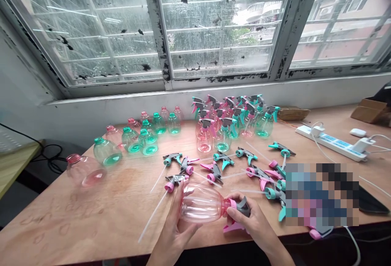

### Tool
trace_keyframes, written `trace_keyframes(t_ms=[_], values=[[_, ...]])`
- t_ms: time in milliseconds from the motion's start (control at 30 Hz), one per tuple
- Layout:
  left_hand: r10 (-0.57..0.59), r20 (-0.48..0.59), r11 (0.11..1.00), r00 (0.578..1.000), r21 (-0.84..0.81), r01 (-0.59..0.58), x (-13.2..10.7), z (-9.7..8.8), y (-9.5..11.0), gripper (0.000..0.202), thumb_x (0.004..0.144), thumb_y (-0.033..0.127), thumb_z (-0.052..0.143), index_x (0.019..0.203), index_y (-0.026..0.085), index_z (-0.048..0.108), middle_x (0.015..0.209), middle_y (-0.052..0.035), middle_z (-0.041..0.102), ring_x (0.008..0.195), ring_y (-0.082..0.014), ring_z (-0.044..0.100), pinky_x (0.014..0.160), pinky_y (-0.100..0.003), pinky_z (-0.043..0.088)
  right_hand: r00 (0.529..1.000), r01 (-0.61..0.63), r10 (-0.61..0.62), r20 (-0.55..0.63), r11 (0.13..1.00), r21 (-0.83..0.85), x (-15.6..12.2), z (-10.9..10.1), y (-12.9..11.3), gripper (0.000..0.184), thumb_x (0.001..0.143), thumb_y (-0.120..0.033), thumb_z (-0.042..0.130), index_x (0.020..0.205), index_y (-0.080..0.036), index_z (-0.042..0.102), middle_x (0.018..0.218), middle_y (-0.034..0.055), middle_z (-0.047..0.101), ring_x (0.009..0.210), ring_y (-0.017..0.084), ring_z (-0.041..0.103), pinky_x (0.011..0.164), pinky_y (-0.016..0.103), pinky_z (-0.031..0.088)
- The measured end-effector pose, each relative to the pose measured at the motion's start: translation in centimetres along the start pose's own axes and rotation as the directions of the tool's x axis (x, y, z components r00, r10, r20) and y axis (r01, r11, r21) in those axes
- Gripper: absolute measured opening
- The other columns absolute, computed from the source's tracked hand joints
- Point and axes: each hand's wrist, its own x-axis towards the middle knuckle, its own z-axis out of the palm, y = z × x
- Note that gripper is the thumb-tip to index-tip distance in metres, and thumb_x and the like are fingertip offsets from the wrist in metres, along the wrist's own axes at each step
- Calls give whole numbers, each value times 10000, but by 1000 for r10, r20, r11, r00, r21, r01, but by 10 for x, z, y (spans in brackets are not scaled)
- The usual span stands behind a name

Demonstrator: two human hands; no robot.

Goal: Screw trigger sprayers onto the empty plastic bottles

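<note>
A clear pink spray bottle (201, 203) lies on its side in my hands, just above the near edge of the wooden table (100, 213). My left hand (174, 233) wraps round its body from below. My right hand (247, 219) is closed on the grey and pink trigger sprayer head (240, 213) at the bottle's neck. Loose sprayer heads (214, 170) with long white tubes lie on the table just beyond the bottle.
Several empty pink and green bottles (131, 141) stand or lie at the left. Finished bottles with sprayers (232, 121) crowd the back under the window. A white power strip (332, 143) with cables sits at the right. A cardboard box (369, 110) is far right.
</note>
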Motion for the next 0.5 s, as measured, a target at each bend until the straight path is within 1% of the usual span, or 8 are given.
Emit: trace_keyframes(t_ms=[67, 167, 233, 300, 367, 500], values=[[-1, -12, 1000, 1000, 4, 1, -1, 0, 1, 887, 903, 413, 756, 1622, 432, 238, 1739, -33, 252, 1548, -359, 344, 1276, -524, 282, 1000, 8, -8, 3, 1000, -1, 0, 0, 1, 449, 784, -566, 842, 951, -178, 690, 603, -2, 729, 546, 209, 696, 563, 295, 541], [-26, -20, 1000, 999, 3, 26, -2, 0, 0, 999, 846, 423, 816, 1641, 386, 211, 1723, -51, 298, 1572, -363, 287, 1293, -504, 252, 1000, 11, -11, 1, 1000, -12, 0, 1, 0, 448, 778, -580, 840, 924, -184, 690, 593, -5, 723, 529, 206, 691, 548, 289, 537], [-38, -7, 999, 999, -5, 38, -2, 0, -2, 1007, 855, 433, 806, 1651, 354, 193, 1720, -63, 307, 1593, -356, 226, 1306, -500, 217, 1000, 13, -13, 2, 1000, -6, 0, 2, 0, 450, 765, -579, 850, 920, -189, 689, 607, -8, 720, 533, 205, 698, 550, 287, 544], [-38, 5, 999, 999, -17, 38, -2, -2, -5, 985, 876, 430, 785, 1655, 337, 189, 1721, -71, 303, 1600, -354, 195, 1308, -506, 211, 1000, 12, -12, 3, 1000, -8, 0, 2, 0, 451, 759, -576, 855, 927, -191, 689, 617, -7, 720, 541, 208, 704, 552, 287, 549], [-33, 9, 999, 999, -18, 33, -1, -2, -5, 975, 883, 419, 782, 1654, 344, 189, 1728, -63, 284, 1602, -355, 183, 1307, -510, 215, 1000, 9, -9, 3, 1000, -27, 0, 1, 0, 451, 766, -577, 849, 934, -191, 686, 610, -4, 722, 542, 211, 703, 550, 290, 547], [13, -7, 999, 1000, 32, -13, 0, -1, -2, 941, 886, 405, 779, 1638, 401, 213, 1750, -8, 215, 1612, -339, 142, 1315, -492, 173, 1000, 16, -16, 16, 999, -49, 1, -1, 1, 440, 804, -573, 819, 953, -184, 679, 593, 3, 727, 543, 212, 686, 562, 300, 536]])
